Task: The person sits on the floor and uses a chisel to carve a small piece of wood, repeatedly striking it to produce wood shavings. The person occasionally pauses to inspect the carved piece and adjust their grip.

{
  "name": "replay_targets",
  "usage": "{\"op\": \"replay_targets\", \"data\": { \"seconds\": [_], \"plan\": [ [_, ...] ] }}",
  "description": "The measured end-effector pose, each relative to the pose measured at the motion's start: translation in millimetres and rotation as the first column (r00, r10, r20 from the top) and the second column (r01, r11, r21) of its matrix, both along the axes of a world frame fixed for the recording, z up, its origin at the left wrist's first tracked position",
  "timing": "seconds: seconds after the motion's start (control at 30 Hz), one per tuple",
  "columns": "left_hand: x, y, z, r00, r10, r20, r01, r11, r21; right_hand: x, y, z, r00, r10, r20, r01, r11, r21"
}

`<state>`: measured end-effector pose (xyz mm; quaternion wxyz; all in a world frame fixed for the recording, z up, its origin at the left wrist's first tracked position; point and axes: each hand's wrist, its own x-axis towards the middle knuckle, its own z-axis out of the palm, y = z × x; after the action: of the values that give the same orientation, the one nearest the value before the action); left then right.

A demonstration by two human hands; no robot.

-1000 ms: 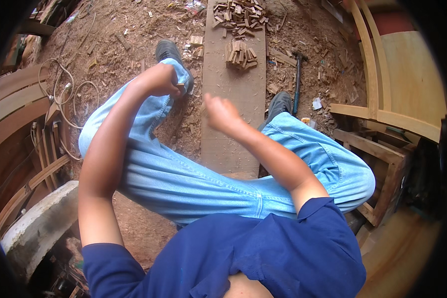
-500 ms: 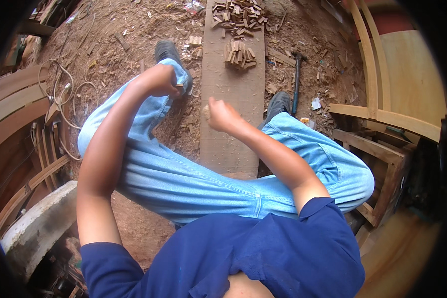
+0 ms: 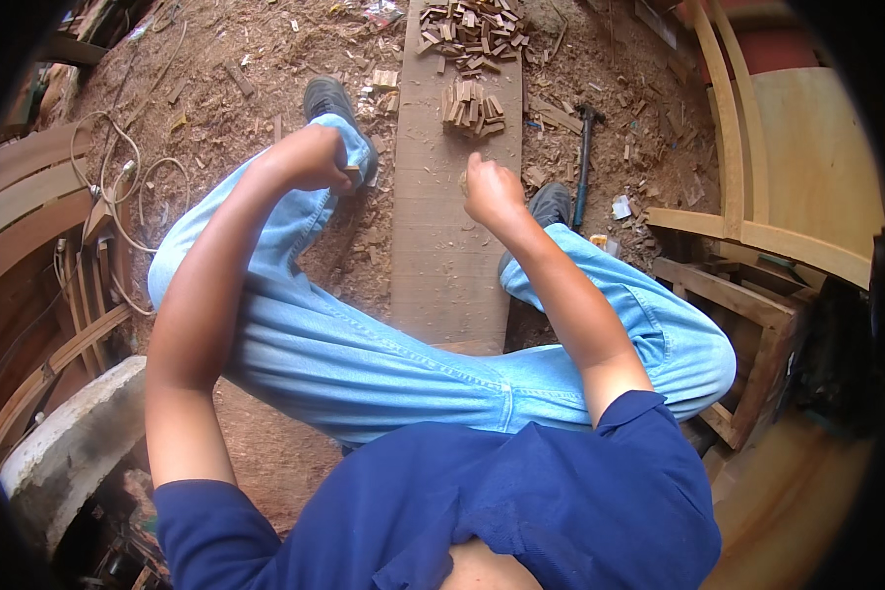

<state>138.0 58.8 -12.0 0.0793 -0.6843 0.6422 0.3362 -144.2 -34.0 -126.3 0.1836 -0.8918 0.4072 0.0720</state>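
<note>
My left hand (image 3: pixel 315 157), closed above my left shin, pinches a small wooden piece (image 3: pixel 353 171) whose end shows past the fingers. Over the long wooden plank (image 3: pixel 442 265) between my legs is my right hand (image 3: pixel 494 189). Its fingers are closed, with a pale edge of something at their left side, too small to name. Just beyond the right hand, a small pile of wooden pieces (image 3: pixel 474 108) stands on the plank. Farther up, a larger scattered heap of similar pieces (image 3: pixel 472 34) covers the plank's far end.
A hammer (image 3: pixel 584 162) with a blue handle lies right of the plank. Wood chips and shavings litter the ground (image 3: pixel 236 108). At the left are a pale cable (image 3: pixel 118 202) and curved wooden parts (image 3: pixel 34 202). Wooden frames (image 3: pixel 757 231) stand on the right.
My right hand has moved away from me and to the right along the plank, toward the small pile. The left hand has stayed nearly in place, still closed on the wooden piece.
</note>
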Motion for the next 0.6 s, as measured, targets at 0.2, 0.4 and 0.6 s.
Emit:
{"op": "replay_targets", "data": {
  "seconds": [0.2, 0.4, 0.6],
  "plan": [
    [-2.5, -2.3, 3.5, 1.000, 0.005, 0.011, -0.005, 1.000, 0.014, 15.7, 25.7, -4.0, 0.998, 0.015, 0.054, -0.034, 0.929, 0.368],
    [-1.9, -0.1, 6.1, 0.999, 0.032, 0.015, -0.032, 0.999, 0.025, 37.1, 31.4, 24.1, 0.988, 0.027, 0.152, -0.064, 0.967, 0.248],
    [-3.7, -0.6, 10.7, 0.999, 0.040, 0.008, -0.040, 0.999, 0.033, 10.0, 1.8, 23.1, 0.994, -0.004, -0.107, 0.007, 0.999, 0.033]
  ]
}}
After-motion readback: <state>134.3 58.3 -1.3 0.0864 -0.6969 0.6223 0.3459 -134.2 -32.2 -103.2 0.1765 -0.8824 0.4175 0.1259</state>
